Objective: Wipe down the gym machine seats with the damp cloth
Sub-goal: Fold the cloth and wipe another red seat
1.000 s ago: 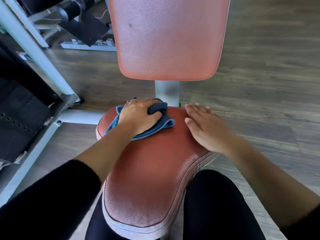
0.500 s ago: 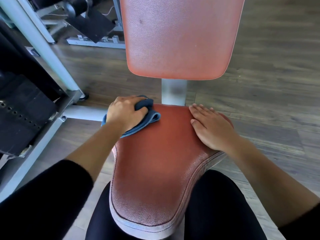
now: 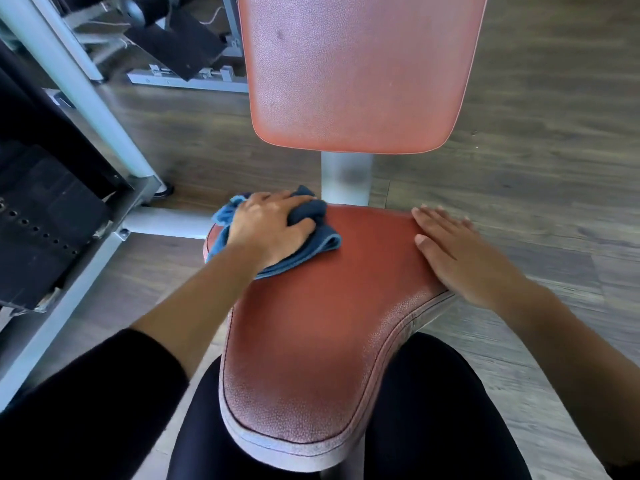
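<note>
A red padded seat (image 3: pixel 322 327) fills the middle of the view, with a matching red backrest (image 3: pixel 356 71) upright behind it on a grey post. My left hand (image 3: pixel 266 230) grips a bunched blue cloth (image 3: pixel 311 237) and presses it on the seat's far left corner. Part of the cloth hangs past the seat's left edge. My right hand (image 3: pixel 453 251) lies flat on the seat's far right corner, fingers straight and together.
A grey steel frame (image 3: pixel 86 98) and a black weight stack (image 3: pixel 41 230) stand close on the left. Another grey machine base (image 3: pixel 187 77) sits on the wooden floor (image 3: pixel 540 140) behind. My black-clad legs straddle the seat's near end.
The left hand with the cloth slid left toward the seat's edge, then came back slightly right. The right hand stayed flat on the right corner.
</note>
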The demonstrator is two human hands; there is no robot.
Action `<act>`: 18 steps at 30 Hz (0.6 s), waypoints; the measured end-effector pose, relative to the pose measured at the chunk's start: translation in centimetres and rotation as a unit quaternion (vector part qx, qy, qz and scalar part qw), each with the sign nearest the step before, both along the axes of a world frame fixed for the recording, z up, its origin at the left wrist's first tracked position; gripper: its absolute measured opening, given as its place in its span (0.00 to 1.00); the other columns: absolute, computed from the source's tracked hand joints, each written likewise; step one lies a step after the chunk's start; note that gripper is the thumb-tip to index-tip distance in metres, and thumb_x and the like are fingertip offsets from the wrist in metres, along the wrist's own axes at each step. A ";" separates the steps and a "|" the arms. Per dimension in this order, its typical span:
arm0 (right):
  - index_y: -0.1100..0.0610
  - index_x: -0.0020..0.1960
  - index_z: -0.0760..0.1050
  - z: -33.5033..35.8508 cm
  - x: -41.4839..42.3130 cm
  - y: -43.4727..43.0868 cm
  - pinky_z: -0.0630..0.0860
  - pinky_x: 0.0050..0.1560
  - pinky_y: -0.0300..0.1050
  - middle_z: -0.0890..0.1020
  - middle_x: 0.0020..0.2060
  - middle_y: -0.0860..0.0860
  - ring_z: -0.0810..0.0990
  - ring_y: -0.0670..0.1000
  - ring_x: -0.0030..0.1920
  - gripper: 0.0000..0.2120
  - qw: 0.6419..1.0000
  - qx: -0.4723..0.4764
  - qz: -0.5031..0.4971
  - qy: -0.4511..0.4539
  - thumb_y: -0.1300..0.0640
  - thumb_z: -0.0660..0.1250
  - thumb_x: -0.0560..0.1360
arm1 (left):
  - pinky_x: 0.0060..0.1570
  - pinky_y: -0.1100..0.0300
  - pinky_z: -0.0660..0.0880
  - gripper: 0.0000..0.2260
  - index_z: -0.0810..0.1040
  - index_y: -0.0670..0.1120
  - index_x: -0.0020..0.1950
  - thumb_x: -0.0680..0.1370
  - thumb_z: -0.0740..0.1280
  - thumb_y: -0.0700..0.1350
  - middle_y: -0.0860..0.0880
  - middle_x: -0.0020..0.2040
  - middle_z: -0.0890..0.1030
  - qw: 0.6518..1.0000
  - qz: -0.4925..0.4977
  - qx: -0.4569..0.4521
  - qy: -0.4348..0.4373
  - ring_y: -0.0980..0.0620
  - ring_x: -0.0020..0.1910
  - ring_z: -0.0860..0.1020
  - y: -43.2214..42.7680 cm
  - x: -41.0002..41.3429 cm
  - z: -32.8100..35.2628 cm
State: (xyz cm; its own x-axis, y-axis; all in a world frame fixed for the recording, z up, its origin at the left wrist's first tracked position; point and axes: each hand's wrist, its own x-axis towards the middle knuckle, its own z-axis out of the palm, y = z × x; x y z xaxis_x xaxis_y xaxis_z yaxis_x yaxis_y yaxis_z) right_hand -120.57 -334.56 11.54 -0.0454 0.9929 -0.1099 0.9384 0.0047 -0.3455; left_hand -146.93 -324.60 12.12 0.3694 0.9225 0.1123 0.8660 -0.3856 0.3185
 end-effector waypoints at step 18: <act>0.51 0.77 0.47 -2.2 4.7 -5.1 0.39 0.75 0.49 0.52 0.75 0.44 0.45 0.44 0.76 0.34 0.999 0.048 -0.015 -0.018 0.38 0.34 0.75 | 0.70 0.47 0.59 0.26 0.68 0.64 0.69 0.71 0.57 0.67 0.58 0.70 0.69 0.983 -0.171 -0.052 0.038 0.48 0.69 0.65 -5.8 9.8 1.4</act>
State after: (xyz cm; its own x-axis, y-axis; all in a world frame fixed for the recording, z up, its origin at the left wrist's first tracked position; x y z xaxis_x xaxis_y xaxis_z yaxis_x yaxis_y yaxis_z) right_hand -115.84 -339.68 9.31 -0.0133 0.9998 -0.0152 0.9501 0.0079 -0.3117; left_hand -137.13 -330.42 13.53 0.6643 0.7473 -0.0152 0.7134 -0.6279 0.3110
